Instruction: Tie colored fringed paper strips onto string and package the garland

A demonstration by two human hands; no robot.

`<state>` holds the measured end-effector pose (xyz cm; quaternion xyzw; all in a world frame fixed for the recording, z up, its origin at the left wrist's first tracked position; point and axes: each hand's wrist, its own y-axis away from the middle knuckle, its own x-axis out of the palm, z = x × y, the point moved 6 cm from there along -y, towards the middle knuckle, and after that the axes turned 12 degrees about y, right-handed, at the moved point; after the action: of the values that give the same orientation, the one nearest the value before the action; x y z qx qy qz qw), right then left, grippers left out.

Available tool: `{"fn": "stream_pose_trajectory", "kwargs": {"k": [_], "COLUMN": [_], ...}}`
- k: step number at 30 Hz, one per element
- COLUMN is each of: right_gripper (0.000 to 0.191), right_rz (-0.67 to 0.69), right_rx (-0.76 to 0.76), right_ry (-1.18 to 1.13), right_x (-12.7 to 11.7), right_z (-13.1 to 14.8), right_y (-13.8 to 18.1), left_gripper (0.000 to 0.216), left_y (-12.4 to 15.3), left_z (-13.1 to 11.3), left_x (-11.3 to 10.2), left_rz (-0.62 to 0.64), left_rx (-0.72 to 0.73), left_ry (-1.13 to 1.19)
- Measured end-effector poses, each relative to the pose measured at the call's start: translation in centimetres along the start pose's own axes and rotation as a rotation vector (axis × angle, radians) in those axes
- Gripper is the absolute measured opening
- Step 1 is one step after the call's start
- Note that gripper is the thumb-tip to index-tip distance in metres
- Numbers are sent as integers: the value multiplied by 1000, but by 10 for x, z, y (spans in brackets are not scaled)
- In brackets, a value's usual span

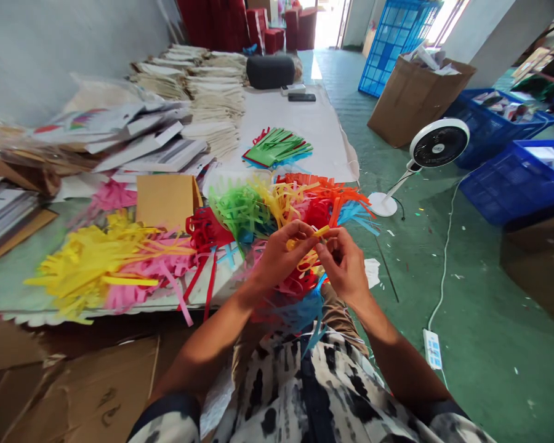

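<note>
My left hand (pixel 284 252) and my right hand (pixel 344 261) meet over the near edge of the table, fingers pinched on a yellow-orange paper strip (pixel 322 231). Fringed strips in yellow, red and blue (pixel 300 314) hang below the hands toward my lap; whether they join the pinched strip I cannot tell. Just beyond lie bunches of cut fringe: green (pixel 242 206), yellow (pixel 281 200) and orange-red (pixel 346 197). Farther left spread a yellow fringe pile (pixel 92 261) and a pink one (pixel 152 271). The fingertips partly cover the strip.
A green fringed bundle (pixel 279 147) lies on the white tabletop (pixel 323 135), with a phone (pixel 301 97) behind. Stacked papers (pixel 157 141) and a tan card (pixel 164 200) are at left. On the floor at right stand a fan (pixel 438 144), blue crates (pixel 521 178) and a power strip (pixel 433 349).
</note>
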<state>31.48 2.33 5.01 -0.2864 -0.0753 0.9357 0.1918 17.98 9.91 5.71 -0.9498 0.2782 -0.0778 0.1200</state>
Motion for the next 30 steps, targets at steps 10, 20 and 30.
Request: {"fn": "stream_pose_trajectory", "kwargs": {"k": [10,20,30], "right_gripper": [18,30,35], "right_rz": [-9,-113,-447], "right_rx": [70,123,150], "right_ry": [-85,-416,-670], "right_x": [-2,-5,-32], "right_z": [-8,-15,-21], "right_y": [-3,-5,-9], "left_gripper": [9,9,32], "left_y": [7,10,24], "left_z": [-17,-19,-5], "left_x": [9,3,-9], "left_rz": [63,62,240], "left_rx": [381,371,168], "left_ry": [-526,-694,-1095]}}
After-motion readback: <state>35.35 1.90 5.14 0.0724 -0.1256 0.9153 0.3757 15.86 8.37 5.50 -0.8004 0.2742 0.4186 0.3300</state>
